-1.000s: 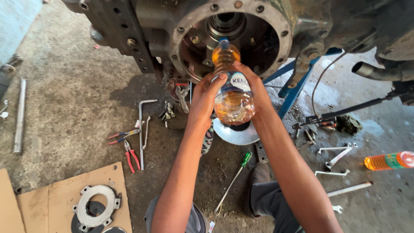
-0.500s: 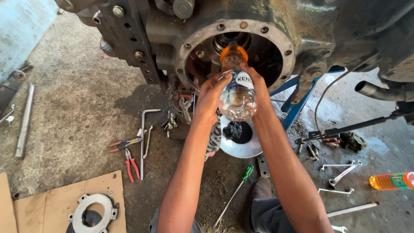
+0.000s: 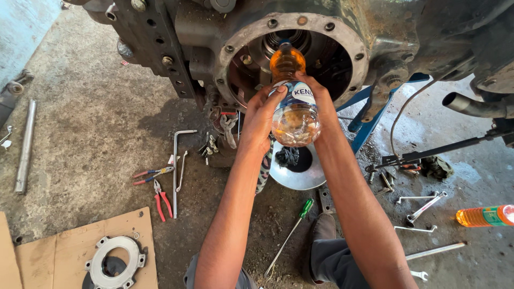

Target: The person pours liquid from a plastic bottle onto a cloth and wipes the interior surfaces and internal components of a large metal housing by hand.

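Bottle (image 3: 293, 107) tipped further, blue label, both hands

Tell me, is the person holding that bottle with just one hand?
No, both the left hand and the right hand grip the bottle, its neck tipped into the round opening of the housing.

head cam: worn on the person's head | faces down and forward along both forearms | near: hands (image 3: 278, 115) and bottle (image 3: 293, 107) at centre, close to housing (image 3: 300, 32) opening | far: floor (image 3: 80, 107) with tools spread left and right | single view, nothing shared with another
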